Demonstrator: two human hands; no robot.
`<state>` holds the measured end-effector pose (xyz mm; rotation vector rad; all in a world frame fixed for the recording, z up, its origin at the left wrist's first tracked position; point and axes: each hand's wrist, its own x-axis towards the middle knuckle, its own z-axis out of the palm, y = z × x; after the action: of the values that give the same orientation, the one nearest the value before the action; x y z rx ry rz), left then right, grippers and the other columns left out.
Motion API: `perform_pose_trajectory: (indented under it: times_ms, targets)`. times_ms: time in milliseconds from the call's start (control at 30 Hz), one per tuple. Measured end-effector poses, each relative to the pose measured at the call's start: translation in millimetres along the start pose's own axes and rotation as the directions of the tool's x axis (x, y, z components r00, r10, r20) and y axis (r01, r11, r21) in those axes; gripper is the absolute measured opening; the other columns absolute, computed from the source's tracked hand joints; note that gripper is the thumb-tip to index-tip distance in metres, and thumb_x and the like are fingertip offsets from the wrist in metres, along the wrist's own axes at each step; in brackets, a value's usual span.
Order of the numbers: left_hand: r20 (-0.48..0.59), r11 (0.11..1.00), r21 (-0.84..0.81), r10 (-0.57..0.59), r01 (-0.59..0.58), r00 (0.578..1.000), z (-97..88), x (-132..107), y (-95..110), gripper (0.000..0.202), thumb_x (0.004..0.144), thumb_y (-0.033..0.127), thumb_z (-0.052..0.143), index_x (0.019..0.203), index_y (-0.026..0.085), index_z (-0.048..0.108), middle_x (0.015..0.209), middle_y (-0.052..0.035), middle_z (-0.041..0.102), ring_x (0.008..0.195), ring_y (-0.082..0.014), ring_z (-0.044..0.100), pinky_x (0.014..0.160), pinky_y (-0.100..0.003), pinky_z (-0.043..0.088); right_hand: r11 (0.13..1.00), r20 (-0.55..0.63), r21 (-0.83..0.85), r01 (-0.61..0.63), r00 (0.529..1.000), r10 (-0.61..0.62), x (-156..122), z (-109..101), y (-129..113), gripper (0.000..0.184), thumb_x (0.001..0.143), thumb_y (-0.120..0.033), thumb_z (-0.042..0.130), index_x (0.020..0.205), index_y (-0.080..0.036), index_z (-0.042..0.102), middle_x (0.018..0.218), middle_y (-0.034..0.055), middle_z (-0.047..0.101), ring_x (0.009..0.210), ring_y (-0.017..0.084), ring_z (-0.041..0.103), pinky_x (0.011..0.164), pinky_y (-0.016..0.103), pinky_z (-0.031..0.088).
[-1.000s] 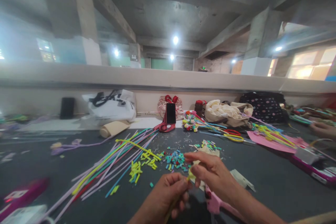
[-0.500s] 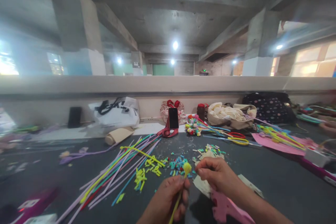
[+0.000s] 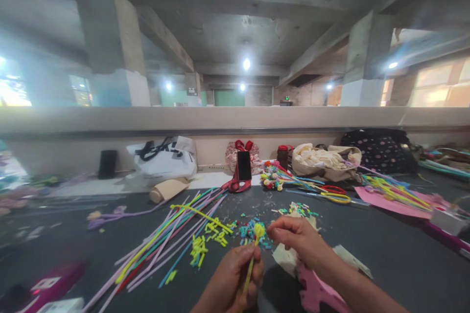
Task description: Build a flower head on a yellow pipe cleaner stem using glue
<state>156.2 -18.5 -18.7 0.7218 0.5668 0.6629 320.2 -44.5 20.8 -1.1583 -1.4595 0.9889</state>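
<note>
My left hand (image 3: pixel 237 271) is closed around a thin yellowish stem topped by a small round yellow flower head (image 3: pixel 259 230). Just right of that head is my right hand (image 3: pixel 299 237), its thumb and fingertips pressed together; whatever they may pinch is too small to make out. Behind the flower head lie blue cut pieces (image 3: pixel 246 231) of fuzzy stem. Yellow cut pieces (image 3: pixel 199 249) are scattered left of my hands. Beneath my right hand are a crumpled pale sheet (image 3: pixel 285 257) and a pink piece (image 3: pixel 317 289).
Long coloured pipe cleaners (image 3: pixel 154 247) fan out on the left. Finished small flowers (image 3: pixel 272 176) lie at the back beside scissors (image 3: pixel 335 197). A phone (image 3: pixel 244 165) stands upright at the centre. Pink paper (image 3: pixel 374 200) bears more stems on the right. A purple glue gun (image 3: pixel 55 281) lies front left.
The yellow flower head has dipped slightly and tipped left in my left hand. My right fingertips have shifted a little left, staying close to it. The view has moved slightly.
</note>
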Motion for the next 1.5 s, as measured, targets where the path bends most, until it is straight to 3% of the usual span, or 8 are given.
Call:
perform_pose_trajectory:
  times_ms: [167, 300, 400, 500, 633, 1067, 1333, 1500]
  targets:
    - [0.028, 0.999, -0.041, -0.004, 0.005, 1.0, 2.8, -4.2, 1.6, 0.021, 0.066, 0.03, 0.063, 0.06, 0.017, 0.048, 0.039, 0.0072, 0.048, 0.025, -0.0008, 0.033, 0.026, -0.01, 0.018, 0.998, 0.017, 0.057, -0.041, 0.999, 0.041, -1.1, 7.9, 6.3, 0.025, 0.077, -0.024, 0.04, 0.054, -0.018, 0.048, 0.039, -0.007, 0.044, 0.032, 0.006, 0.035, 0.032, 0.017, 0.019]
    - [0.095, 0.996, -0.07, -0.057, 0.064, 0.994, 3.1, -8.4, 5.5, 0.022, 0.063, 0.031, 0.063, 0.059, 0.017, 0.048, 0.039, 0.0081, 0.044, 0.024, 0.0004, 0.025, 0.024, -0.011, 0.011, 0.998, 0.005, 0.066, -0.023, 1.0, 0.023, 0.1, 9.3, 6.9, 0.033, 0.079, -0.026, 0.042, 0.047, -0.018, 0.042, 0.032, -0.0081, 0.038, 0.03, 0.004, 0.029, 0.032, 0.017, 0.018]
    - [0.124, 0.993, -0.093, -0.065, 0.077, 0.99, 3.9, -11.4, 5.8, 0.022, 0.061, 0.032, 0.062, 0.056, 0.018, 0.046, 0.036, 0.0081, 0.043, 0.023, -0.0002, 0.024, 0.023, -0.012, 0.01, 0.995, 0.049, 0.098, -0.025, 0.999, 0.02, -0.4, 9.1, 1.2, 0.009, 0.07, -0.025, 0.057, 0.069, -0.016, 0.057, 0.055, -0.0045, 0.055, 0.042, 0.006, 0.043, 0.036, 0.016, 0.027]
    - [0.129, 0.993, -0.101, -0.051, 0.064, 0.99, 7.1, -15.6, 4.2, 0.02, 0.065, 0.029, 0.057, 0.055, 0.018, 0.044, 0.037, 0.0078, 0.044, 0.023, 0.0006, 0.025, 0.024, -0.01, 0.01, 0.992, 0.12, 0.125, -0.013, 0.993, -0.002, -2.8, 11.1, -4.6, 0.04, 0.06, -0.021, 0.068, 0.099, -0.019, 0.057, 0.082, -0.0018, 0.059, 0.053, 0.007, 0.047, 0.042, 0.017, 0.032]
    - [0.125, 0.993, -0.07, -0.08, 0.09, 0.989, 11.9, -18.9, 3.3, 0.022, 0.067, 0.028, 0.054, 0.051, 0.017, 0.044, 0.034, 0.0059, 0.043, 0.022, -0.0007, 0.028, 0.023, -0.011, 0.01, 0.993, 0.177, 0.119, -0.01, 0.984, -0.011, -4.0, 17.5, -6.1, 0.05, 0.059, -0.018, 0.07, 0.108, -0.019, 0.055, 0.057, -0.0076, 0.051, 0.05, 0.007, 0.044, 0.045, 0.018, 0.03]
    - [0.096, 0.996, -0.016, -0.086, 0.087, 0.992, 12.5, -16.8, 3.8, 0.024, 0.071, 0.032, 0.054, 0.054, 0.016, 0.047, 0.034, 0.0056, 0.045, 0.022, -0.0015, 0.031, 0.025, -0.01, 0.012, 0.985, 0.091, -0.051, 0.164, 0.983, -0.159, -0.1, 20.0, -5.8, 0.028, 0.065, -0.017, 0.062, 0.092, -0.022, 0.067, 0.06, -0.0069, 0.042, 0.052, 0.008, 0.037, 0.046, 0.019, 0.028]
    - [0.042, 0.997, 0.025, -0.067, 0.066, 0.997, 16.5, -16.0, 4.4, 0.027, 0.066, 0.037, 0.063, 0.058, 0.012, 0.055, 0.036, 0.0036, 0.049, 0.025, -0.0023, 0.039, 0.024, -0.009, 0.021, 0.988, 0.073, -0.059, 0.141, 0.988, -0.137, -1.3, 21.0, -11.4, 0.022, 0.067, -0.022, 0.062, 0.088, -0.018, 0.065, 0.053, -0.0073, 0.045, 0.048, 0.008, 0.042, 0.045, 0.019, 0.032]
    - [0.036, 0.986, 0.146, 0.076, -0.081, 0.996, 12.7, -9.1, 1.6, 0.033, 0.057, 0.042, 0.071, 0.065, 0.015, 0.055, 0.042, 0.0045, 0.052, 0.028, -0.0033, 0.041, 0.026, -0.011, 0.028, 0.992, 0.045, -0.07, 0.109, 0.993, -0.106, -1.3, 19.6, -15.6, 0.019, 0.067, -0.022, 0.059, 0.085, -0.017, 0.063, 0.05, -0.0078, 0.046, 0.044, 0.007, 0.042, 0.04, 0.018, 0.031]
